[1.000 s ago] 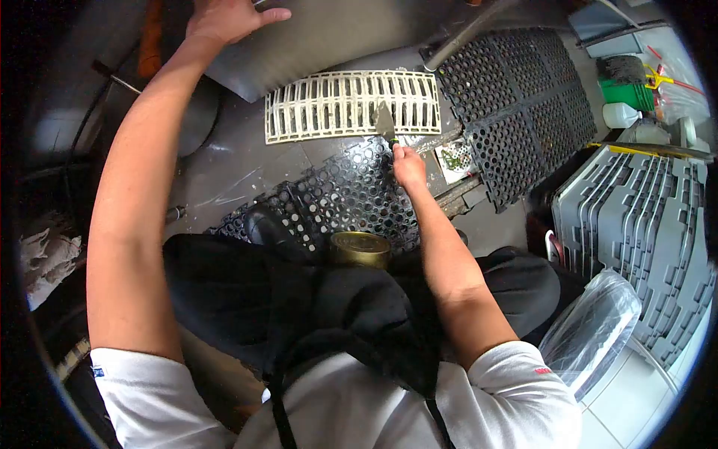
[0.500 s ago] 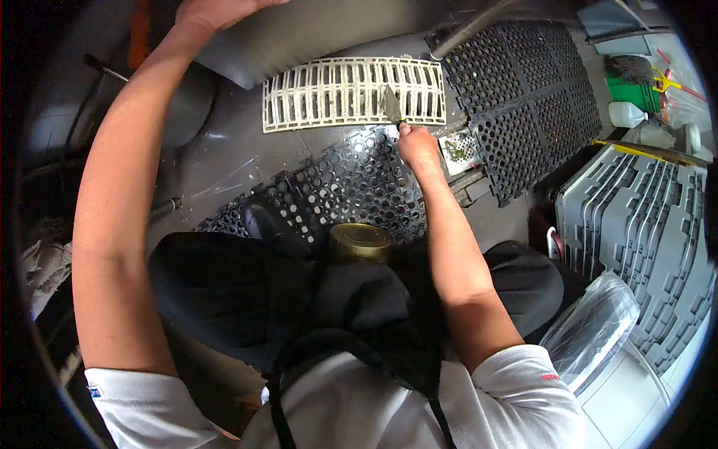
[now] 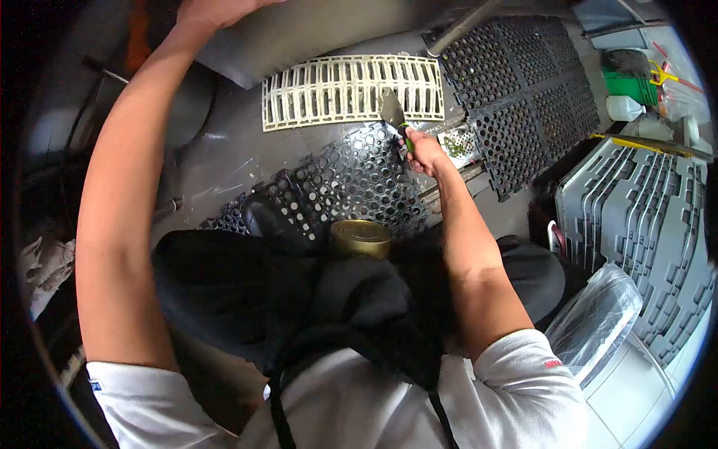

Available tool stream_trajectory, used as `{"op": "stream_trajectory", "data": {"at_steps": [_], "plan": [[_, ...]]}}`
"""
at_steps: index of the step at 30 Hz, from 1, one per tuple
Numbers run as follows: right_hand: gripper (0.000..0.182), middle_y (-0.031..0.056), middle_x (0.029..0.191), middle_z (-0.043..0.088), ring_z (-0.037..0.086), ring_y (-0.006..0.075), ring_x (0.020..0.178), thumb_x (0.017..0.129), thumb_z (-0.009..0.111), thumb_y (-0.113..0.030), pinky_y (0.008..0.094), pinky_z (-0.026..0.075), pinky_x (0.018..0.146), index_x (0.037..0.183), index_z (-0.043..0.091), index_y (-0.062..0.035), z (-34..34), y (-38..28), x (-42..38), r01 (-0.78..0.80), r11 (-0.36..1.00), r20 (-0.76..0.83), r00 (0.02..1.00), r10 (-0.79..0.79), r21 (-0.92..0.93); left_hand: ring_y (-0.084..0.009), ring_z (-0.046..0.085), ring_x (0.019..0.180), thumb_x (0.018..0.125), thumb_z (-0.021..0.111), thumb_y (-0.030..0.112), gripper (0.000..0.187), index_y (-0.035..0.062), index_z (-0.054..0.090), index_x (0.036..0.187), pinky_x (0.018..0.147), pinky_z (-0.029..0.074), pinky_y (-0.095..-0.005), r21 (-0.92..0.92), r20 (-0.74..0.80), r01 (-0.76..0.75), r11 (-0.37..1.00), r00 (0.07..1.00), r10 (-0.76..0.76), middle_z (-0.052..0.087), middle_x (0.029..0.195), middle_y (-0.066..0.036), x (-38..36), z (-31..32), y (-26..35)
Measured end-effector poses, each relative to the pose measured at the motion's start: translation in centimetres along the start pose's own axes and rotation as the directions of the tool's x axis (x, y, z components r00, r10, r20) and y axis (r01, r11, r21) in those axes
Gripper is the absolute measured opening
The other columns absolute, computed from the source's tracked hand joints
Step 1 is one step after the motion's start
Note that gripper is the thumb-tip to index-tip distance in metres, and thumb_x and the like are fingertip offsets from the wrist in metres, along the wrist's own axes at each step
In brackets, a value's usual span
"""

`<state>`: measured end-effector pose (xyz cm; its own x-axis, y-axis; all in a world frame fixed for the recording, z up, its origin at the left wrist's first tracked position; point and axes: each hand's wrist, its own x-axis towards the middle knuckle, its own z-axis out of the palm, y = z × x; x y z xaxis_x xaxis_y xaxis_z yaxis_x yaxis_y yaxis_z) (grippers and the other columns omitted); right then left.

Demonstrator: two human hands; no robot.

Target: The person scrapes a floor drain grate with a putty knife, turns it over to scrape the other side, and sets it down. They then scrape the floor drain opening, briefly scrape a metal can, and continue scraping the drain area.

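My right hand (image 3: 425, 152) is closed around the green handle of a small trowel (image 3: 392, 111). Its grey pointed blade overlaps the slats near the right end of a cream drain grate (image 3: 299, 126), which lies along the floor. At the top edge of the view, my left hand (image 3: 217, 9) rests against a grey metal surface (image 3: 299, 34), its fingers mostly cut off by the frame. A gold-coloured tin can (image 3: 361, 239) stands on the floor between my knees. Just right of my right hand is a white perforated drain strainer (image 3: 459, 144) with green bits on it.
Black perforated rubber mats (image 3: 523, 97) cover the floor to the right and in front of my shoes. Grey plastic racks (image 3: 636, 232) are stacked at the right, beside a clear plastic bag (image 3: 594, 322). Behind them stand a white jug (image 3: 624, 108) and a green container (image 3: 630, 86).
My right hand has shifted slightly right and toward me, and the trowel has turned so its blade shows broader. My left hand stays in place.
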<state>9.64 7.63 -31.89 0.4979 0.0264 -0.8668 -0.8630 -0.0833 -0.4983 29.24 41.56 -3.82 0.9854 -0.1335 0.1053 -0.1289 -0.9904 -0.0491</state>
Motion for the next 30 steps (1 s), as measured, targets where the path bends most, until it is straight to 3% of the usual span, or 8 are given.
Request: {"op": "stream_trajectory", "data": {"at_steps": [3,5,8,12,20,22,25,30], "plan": [[0.044,-0.0017,0.060,0.045,0.033,0.0100,0.039,0.101,0.042,-0.056,0.0250,0.025,0.037,0.100,0.057,-0.0148,-0.9,3.9,1.7,0.020,0.980,0.092,0.995,-0.039,0.199,-0.0464,0.002,0.150,0.064,0.074,0.075,0.132,0.0219,0.001,0.160,0.119,0.002,-0.0641,-0.010,-0.019,-0.016,1.000,1.000,0.016,0.007,0.162,-0.028,0.4,0.2,-0.1],[0.048,0.0000,0.062,0.046,0.030,0.0100,0.041,0.100,0.040,-0.061,0.0253,0.023,0.038,0.102,0.056,-0.0157,-0.4,6.5,2.0,-0.014,0.836,0.097,0.994,-0.047,0.548,-0.0460,0.003,0.150,0.064,0.074,0.074,0.131,0.0219,0.001,0.160,0.119,0.002,-0.0636,0.015,-0.003,0.005,1.000,1.000,-0.005,0.007,0.162,-0.028,0.4,-0.1,0.0],[0.049,0.0004,0.061,0.048,0.031,0.0102,0.039,0.099,0.040,-0.062,0.0258,0.023,0.037,0.099,0.057,-0.0165,1.5,7.3,1.7,-0.028,0.845,0.101,0.994,-0.031,0.534,-0.0449,0.002,0.151,0.065,0.074,0.073,0.131,0.0218,0.001,0.160,0.119,0.002,-0.0629,0.005,-0.004,0.012,1.000,1.000,-0.012,0.006,0.163,-0.027,0.2,-0.2,0.1],[0.047,-0.0010,0.057,0.049,0.035,0.0114,0.037,0.100,0.041,-0.057,0.0274,0.025,0.035,0.091,0.060,-0.0144,2.3,3.6,0.2,0.142,0.964,-0.220,0.971,-0.092,0.226,-0.0438,0.001,0.151,0.066,0.074,0.073,0.130,0.0214,0.000,0.160,0.120,0.002,-0.0624,-0.002,0.010,0.005,1.000,1.000,-0.005,0.004,0.163,-0.026,0.1,-0.5,0.5],[0.046,0.0079,0.060,0.058,0.047,0.0174,0.040,0.101,0.045,-0.045,0.0350,0.036,0.038,0.100,0.065,-0.0030,2.6,1.4,1.9,0.246,0.935,-0.354,0.876,-0.328,-0.256,-0.0449,0.000,0.151,0.064,0.074,0.075,0.133,0.0211,0.000,0.160,0.119,0.000,-0.0627,-0.005,-0.001,0.000,1.000,1.000,0.000,0.003,0.163,-0.027,0.3,-0.1,0.2],[0.051,0.0203,0.088,0.065,0.060,0.0344,0.076,0.101,0.043,-0.046,0.0446,0.045,0.071,0.103,0.068,-0.0009,3.0,1.9,2.8,0.239,0.902,-0.399,0.834,-0.380,-0.359,-0.0454,0.000,0.151,0.063,0.074,0.075,0.133,0.0210,0.000,0.160,0.119,0.000,-0.0629,-0.010,0.002,0.000,1.000,1.000,0.000,0.003,0.163,-0.028,0.3,-0.1,0.1],[0.055,0.0289,0.109,0.066,0.061,0.0467,0.106,0.101,0.041,-0.046,0.0517,0.046,0.094,0.106,0.069,0.0007,3.4,2.1,3.5,0.231,0.875,-0.443,0.790,-0.424,-0.426,-0.0456,0.000,0.151,0.063,0.074,0.076,0.134,0.0209,0.001,0.160,0.119,0.000,-0.0632,-0.016,0.001,-0.002,1.000,1.000,0.002,0.004,0.163,-0.028,0.3,-0.1,-0.1],[0.054,0.0286,0.107,0.067,0.063,0.0451,0.107,0.100,0.045,-0.046,0.0486,0.047,0.092,0.106,0.068,0.0025,4.2,-1.8,-0.7,0.225,0.834,-0.438,0.766,-0.471,-0.503,-0.0455,0.001,0.151,0.062,0.073,0.077,0.134,0.0209,0.001,0.160,0.119,0.001,-0.0631,-0.010,0.001,-0.002,1.000,1.000,0.002,0.004,0.163,-0.028,0.4,-0.1,0.0]]}}
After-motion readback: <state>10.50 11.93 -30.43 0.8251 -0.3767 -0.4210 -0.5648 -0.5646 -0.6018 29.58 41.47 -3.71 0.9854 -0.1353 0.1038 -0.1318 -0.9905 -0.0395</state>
